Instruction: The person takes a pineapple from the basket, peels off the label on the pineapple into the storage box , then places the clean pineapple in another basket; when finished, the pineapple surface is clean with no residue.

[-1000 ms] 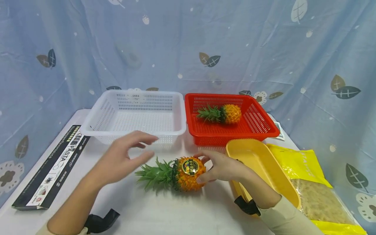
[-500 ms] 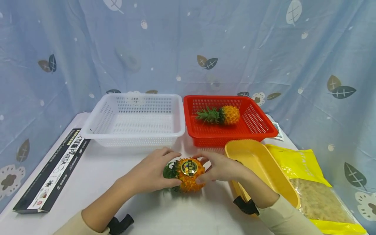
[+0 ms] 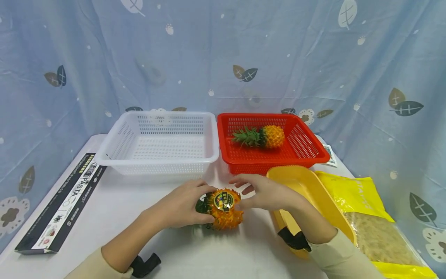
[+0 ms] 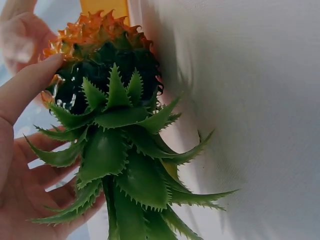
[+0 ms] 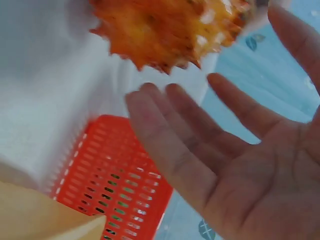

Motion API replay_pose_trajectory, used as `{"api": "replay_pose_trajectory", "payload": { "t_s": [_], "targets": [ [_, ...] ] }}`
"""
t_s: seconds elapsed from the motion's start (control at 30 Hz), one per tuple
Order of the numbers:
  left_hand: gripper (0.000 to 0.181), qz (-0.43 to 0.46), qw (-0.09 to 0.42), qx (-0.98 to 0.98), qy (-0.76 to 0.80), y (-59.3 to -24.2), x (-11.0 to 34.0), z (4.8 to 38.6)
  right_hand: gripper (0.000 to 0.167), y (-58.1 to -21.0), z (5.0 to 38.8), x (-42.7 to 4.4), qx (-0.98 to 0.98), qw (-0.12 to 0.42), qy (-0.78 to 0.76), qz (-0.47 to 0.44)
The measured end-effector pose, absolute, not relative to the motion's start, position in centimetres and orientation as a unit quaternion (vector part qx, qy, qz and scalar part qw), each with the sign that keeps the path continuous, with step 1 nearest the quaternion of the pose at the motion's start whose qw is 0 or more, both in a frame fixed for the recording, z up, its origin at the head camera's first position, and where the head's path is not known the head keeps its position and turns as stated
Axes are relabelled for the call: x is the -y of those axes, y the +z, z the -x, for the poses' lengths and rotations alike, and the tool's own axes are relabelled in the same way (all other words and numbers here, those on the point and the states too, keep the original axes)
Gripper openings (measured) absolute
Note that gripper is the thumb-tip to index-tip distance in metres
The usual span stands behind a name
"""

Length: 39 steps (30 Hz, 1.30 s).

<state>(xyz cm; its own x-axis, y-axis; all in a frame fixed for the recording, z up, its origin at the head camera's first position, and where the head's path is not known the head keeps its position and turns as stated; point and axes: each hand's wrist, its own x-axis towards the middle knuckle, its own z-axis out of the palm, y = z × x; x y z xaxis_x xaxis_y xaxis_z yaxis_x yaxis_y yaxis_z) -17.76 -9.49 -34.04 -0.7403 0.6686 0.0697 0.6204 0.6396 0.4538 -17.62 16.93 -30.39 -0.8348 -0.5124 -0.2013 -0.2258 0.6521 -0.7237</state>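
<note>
A small orange pineapple with a round black label lies on its side on the white table. My left hand grips it where the leaves meet the fruit, hiding most of the crown in the head view. The left wrist view shows the green spiky leaves, with the thumb against the fruit. Just right of the fruit is my right hand. In the right wrist view its spread fingers stand apart from the pineapple's base. Another pineapple lies in the red basket.
A white basket stands behind the left hand. The yellow tray lies under the right forearm, beside a yellow pasta bag. At the left is a long black pasta box. A patterned blue curtain closes the back.
My left hand has come in from the left and taken hold of the pineapple at its crown. My right hand has let go of the base and drawn slightly away.
</note>
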Motion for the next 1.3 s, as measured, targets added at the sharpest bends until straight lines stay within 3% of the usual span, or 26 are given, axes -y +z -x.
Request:
{"api": "replay_pose_trajectory", "payload": {
  "t_s": [0.17, 0.27, 0.93, 1.3],
  "targets": [
    [0.063, -0.354, 0.057, -0.903, 0.237, -34.1, 9.6, 17.8, 0.037, -30.0, 18.0, -16.1, -0.895, 0.157, -0.351, 0.228],
    [0.063, -0.350, 0.059, -0.904, 0.237, -34.2, 9.5, 17.8, 0.029, -30.0, 18.1, -15.3, -0.904, 0.153, -0.333, 0.221],
    [0.056, -0.354, 0.063, -0.895, 0.263, -34.2, 8.7, 17.7, 0.021, -30.0, 18.1, -14.7, -0.921, 0.175, -0.298, 0.180],
    [0.057, -0.345, 0.059, -0.904, 0.244, -33.8, 9.3, 17.6, 0.006, -29.8, 18.6, -14.1, -0.906, 0.161, -0.330, 0.211]
  ]
}}
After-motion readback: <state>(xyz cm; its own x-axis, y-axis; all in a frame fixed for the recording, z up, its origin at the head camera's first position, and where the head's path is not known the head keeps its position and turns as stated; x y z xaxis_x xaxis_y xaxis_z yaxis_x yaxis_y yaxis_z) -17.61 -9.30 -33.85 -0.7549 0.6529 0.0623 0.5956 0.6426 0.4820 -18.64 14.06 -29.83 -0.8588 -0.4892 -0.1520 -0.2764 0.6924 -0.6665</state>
